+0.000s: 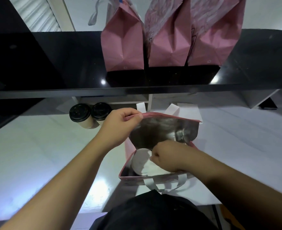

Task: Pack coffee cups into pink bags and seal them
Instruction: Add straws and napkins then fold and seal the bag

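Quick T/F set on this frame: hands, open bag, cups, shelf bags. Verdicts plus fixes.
1. The left hand pinches the far rim of the open pink bag. True.
2. The right hand rests flat on the white counter. False: its fingers are curled, and it is down inside the bag's mouth next to a light-coloured cup.
3. Two black-lidded coffee cups stand on the counter, left of the bag. True.
4. Five pink bags stand on the black shelf. False: three closed pink bags stand there.
5. The open bag has a silver lining. True.
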Demonstrator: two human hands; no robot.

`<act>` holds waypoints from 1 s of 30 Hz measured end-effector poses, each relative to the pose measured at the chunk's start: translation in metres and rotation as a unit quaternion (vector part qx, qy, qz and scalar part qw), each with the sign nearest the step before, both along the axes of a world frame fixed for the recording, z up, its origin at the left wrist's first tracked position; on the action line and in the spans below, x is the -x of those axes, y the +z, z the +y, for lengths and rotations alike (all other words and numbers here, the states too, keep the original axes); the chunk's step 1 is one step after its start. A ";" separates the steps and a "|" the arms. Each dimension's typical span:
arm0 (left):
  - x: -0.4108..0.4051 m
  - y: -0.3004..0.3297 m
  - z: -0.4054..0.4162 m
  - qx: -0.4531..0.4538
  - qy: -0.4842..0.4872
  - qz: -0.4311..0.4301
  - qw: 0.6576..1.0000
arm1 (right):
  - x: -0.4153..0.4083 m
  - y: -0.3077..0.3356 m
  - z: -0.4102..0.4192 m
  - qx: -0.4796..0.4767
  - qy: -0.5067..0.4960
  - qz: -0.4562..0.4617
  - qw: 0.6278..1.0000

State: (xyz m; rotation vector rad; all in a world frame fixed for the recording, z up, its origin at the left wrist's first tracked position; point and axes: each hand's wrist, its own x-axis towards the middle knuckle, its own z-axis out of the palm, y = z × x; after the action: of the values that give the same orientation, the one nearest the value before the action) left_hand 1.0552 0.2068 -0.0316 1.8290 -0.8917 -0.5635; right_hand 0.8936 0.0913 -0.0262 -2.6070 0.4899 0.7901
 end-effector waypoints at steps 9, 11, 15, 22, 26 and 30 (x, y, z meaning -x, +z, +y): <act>0.003 0.001 0.010 -0.010 -0.009 -0.008 1.000 | 0.034 0.048 -0.020 -0.025 -0.113 -0.159 0.980; 0.004 0.001 0.015 -0.010 -0.012 0.000 1.000 | 0.056 0.056 -0.027 -0.037 -0.139 -0.220 0.965; 0.011 0.004 0.023 -0.018 -0.004 0.033 0.999 | 0.094 0.053 -0.042 -0.057 -0.184 -0.288 0.938; 0.026 0.011 0.051 -0.046 0.100 -0.055 0.992 | 0.129 0.015 -0.060 -0.144 -0.243 -0.299 0.912; 0.027 0.002 0.086 -0.032 0.055 0.038 0.997 | 0.133 0.006 -0.060 -0.217 -0.234 -0.278 0.906; 0.038 -0.011 0.106 -0.112 -0.116 0.092 0.983 | 0.131 0.000 -0.059 -0.245 -0.196 -0.257 0.914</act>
State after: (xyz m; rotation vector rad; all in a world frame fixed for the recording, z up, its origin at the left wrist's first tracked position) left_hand 1.0167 0.3131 -0.0431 1.8460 -0.9513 -0.9991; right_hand 0.7622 0.0325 -0.0267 -2.0324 0.5417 0.0597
